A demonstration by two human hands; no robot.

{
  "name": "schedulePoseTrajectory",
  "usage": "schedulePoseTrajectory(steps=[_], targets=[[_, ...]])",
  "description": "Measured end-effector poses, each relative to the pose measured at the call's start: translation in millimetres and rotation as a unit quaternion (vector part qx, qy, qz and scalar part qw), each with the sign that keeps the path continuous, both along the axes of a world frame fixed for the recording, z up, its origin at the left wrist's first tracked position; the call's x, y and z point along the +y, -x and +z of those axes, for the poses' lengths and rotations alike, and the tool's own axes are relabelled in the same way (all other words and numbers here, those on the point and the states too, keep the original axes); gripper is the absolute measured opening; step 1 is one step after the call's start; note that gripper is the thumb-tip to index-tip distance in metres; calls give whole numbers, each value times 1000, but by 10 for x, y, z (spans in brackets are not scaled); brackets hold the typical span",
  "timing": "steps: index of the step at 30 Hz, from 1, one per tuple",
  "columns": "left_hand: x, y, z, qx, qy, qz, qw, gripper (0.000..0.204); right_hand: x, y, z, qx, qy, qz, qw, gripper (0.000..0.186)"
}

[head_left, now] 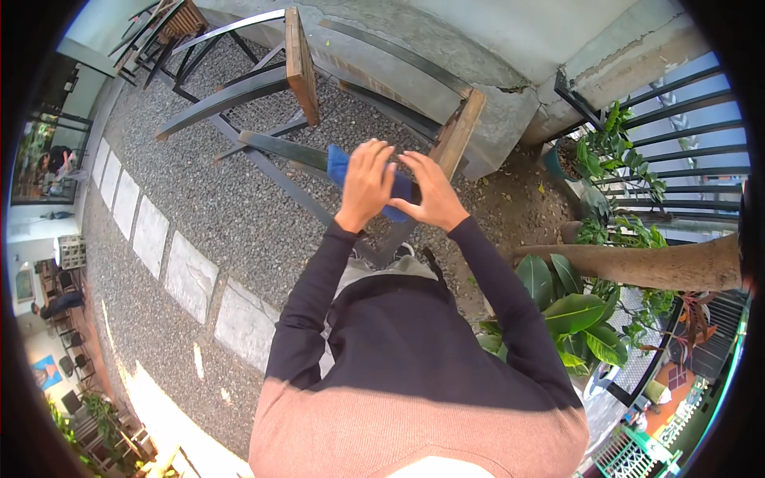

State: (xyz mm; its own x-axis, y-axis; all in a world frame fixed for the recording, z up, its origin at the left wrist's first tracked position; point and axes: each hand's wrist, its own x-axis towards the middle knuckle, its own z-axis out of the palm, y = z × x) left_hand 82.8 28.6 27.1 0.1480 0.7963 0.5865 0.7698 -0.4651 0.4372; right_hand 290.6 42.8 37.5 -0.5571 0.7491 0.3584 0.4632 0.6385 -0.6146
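Note:
A blue cloth [402, 188] lies draped over a dark bar [291, 150] of a wood-and-metal furniture frame, in front of my body. My left hand [366, 183] is over the cloth's left part, fingers extended and thumb apart. Beside it, my right hand [431, 191] curves over the right side with its fingers apart. The two thumbs point toward each other, and blue fabric shows between the hands. Whether the fingertips touch the cloth is hard to make out. The bar's right end disappears behind my hands, near a wooden plank [460, 131] seen edge-on.
Another slatted frame with a wooden plank [301, 68] stands ahead on grey gravel [207, 179]. Pale paving slabs [191, 275] run along the left. A concrete wall [430, 60] borders the far side. Leafy plants [578, 311], a trunk [637, 265] and a metal fence [685, 159] are at right.

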Motion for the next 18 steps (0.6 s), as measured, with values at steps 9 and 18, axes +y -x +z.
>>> schedulePoseTrajectory(steps=[9, 18], targets=[[-138, 294, -263, 91, 18, 18, 995, 35, -167, 609, -325, -147, -106, -35, 983, 84], [-246, -125, -325, 119, 31, 20, 992, 39, -269, 191, -370, -191, -151, -42, 969, 81]])
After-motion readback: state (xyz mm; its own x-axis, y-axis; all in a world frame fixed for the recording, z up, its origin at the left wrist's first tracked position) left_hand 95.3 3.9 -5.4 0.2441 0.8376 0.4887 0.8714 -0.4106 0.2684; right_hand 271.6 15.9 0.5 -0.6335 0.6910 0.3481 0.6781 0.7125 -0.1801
